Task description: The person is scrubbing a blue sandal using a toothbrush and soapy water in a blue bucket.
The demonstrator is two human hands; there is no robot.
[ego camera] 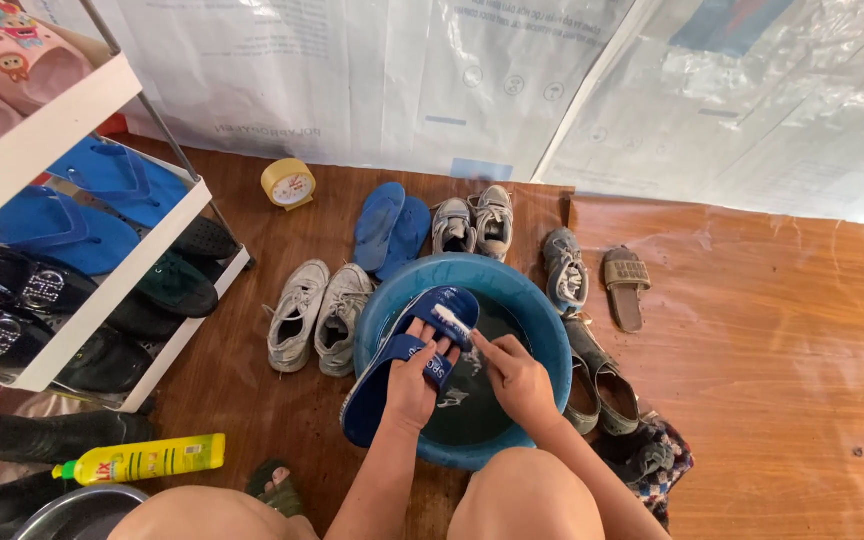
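Clamped around the strap of a blue slide sandal point(407, 360), the left hand point(412, 385) props it over the rim of the blue basin point(542, 330) of dark water. At three o'clock from it, the right hand point(517, 380) pinches a small brush point(452, 320) against the sole's toe end. Wet and soapy, the sandal is probably slippery, light and bendy, so the strap looks like the surest hold. White sneakers point(317, 315) lie on the wooden floor at nine o'clock of the basin.

Glossy blue plastic basin point(542, 330) on a smooth varnished wood floor point(772, 380), wet rubbery blue slide sandal point(407, 360).
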